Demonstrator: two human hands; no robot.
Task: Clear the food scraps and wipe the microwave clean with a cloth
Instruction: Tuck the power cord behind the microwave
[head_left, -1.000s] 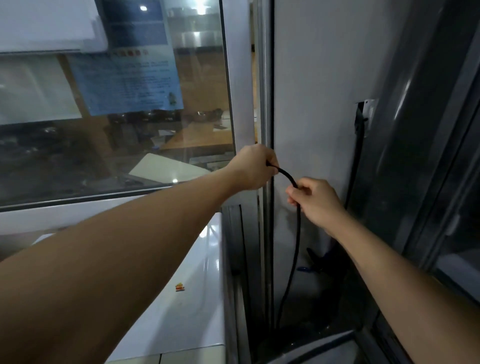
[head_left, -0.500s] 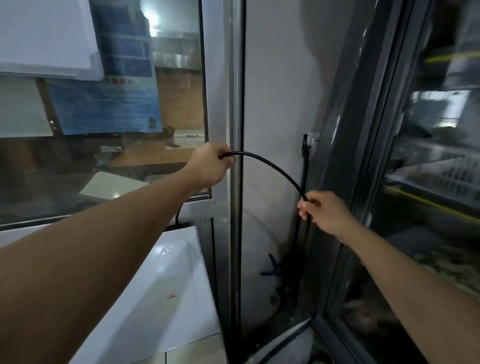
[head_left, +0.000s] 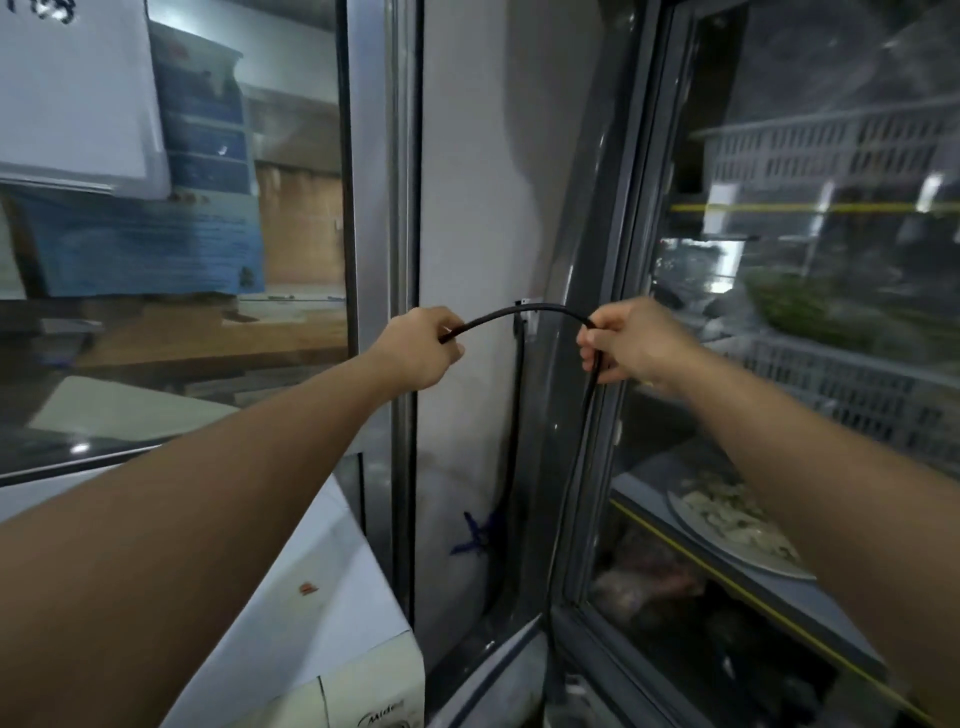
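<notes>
Between window post and fridge door: holding black cord (head_left: 524, 312) up in both fists, left hand (head_left: 415, 353) and right hand (head_left: 631, 343) gripping tight, likely keeping plug lead clear of microwave (head_left: 332, 613) before wiping.

This looked like the back area of a commercial kitchen or canteen. A tall glass-door display refrigerator (head_left: 779, 364) with a grey metal frame stood on the right, its shelves holding grey slotted plastic crates (head_left: 841, 150) and a round white plate of pale food (head_left: 732, 525). A white microwave (head_left: 332, 613) with a brand logo sat at lower left. Behind it, a large metal-framed window (head_left: 291, 234) carried a blue printed notice (head_left: 150, 244) and white paper sheets (head_left: 72, 88), with wooden counters visible beyond.
</notes>
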